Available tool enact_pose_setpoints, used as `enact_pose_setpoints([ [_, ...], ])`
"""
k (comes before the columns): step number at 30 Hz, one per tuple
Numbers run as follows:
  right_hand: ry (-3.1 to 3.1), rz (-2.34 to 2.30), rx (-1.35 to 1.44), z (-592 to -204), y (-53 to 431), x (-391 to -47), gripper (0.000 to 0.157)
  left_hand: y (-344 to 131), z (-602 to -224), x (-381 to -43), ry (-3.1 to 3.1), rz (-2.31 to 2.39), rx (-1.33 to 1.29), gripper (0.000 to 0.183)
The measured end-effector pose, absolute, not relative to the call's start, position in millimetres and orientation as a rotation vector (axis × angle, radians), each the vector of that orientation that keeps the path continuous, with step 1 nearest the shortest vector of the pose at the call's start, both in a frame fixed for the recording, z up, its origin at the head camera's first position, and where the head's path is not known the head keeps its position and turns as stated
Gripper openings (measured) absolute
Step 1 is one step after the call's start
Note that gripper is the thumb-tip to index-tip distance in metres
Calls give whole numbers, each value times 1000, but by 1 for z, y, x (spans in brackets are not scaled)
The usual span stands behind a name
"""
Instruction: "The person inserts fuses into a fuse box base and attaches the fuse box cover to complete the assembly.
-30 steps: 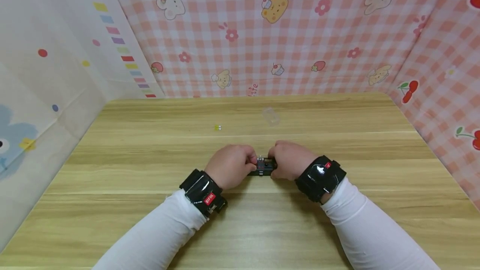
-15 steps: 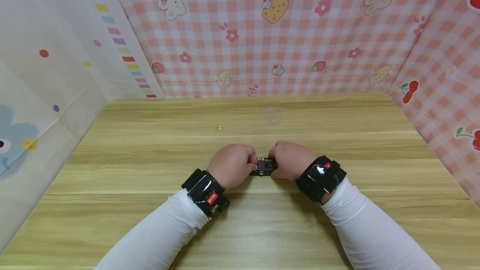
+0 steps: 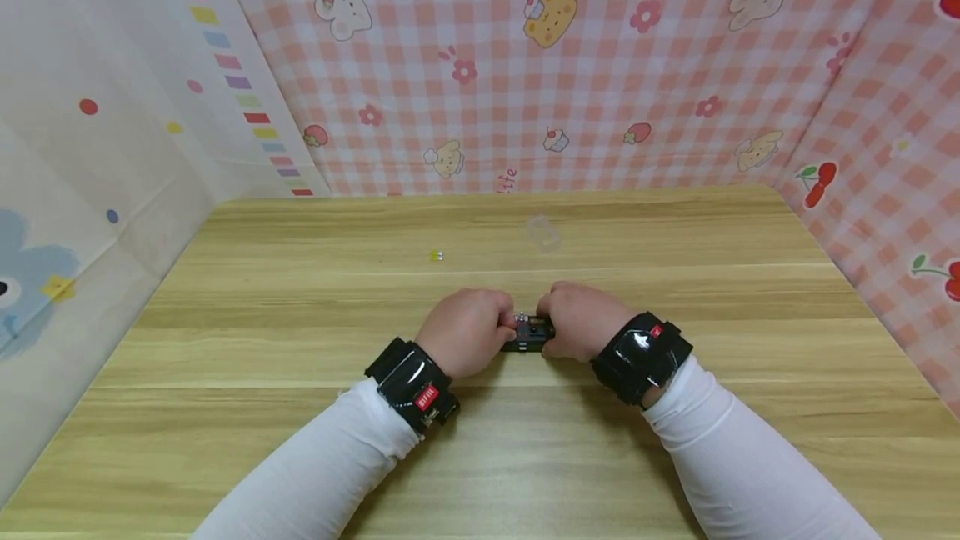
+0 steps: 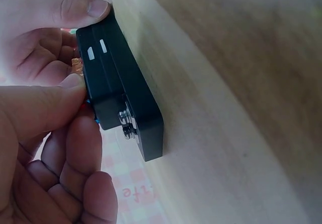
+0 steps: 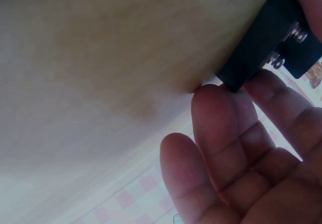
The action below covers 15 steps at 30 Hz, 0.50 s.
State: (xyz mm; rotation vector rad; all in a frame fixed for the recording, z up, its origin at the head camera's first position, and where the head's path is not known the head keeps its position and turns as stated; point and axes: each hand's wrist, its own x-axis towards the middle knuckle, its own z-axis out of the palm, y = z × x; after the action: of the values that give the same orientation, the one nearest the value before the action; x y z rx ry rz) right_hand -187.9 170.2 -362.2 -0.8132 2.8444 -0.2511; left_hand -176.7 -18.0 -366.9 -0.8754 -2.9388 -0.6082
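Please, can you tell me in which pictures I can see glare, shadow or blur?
Head view: white glare on the black wristbands, soft shadows on the tabletop beside the white sleeves; left wrist view: tabletop grain blurred, black device clearer; right wrist view: tabletop smeared, checked cloth pale and washed out.

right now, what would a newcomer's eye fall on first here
Likely the left hand and right hand, both holding a small black block near the middle of the wooden table. Next, the pink checked backdrop with cartoon prints behind it, then a tiny yellow piece farther back, to the left.
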Motion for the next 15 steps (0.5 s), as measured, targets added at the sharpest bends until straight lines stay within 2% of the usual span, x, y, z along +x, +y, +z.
enact_pose_setpoints([
  [15, 2843, -264, -818, -363, 170, -187, 24, -19, -369, -175, -2918, -595, -917, 12],
])
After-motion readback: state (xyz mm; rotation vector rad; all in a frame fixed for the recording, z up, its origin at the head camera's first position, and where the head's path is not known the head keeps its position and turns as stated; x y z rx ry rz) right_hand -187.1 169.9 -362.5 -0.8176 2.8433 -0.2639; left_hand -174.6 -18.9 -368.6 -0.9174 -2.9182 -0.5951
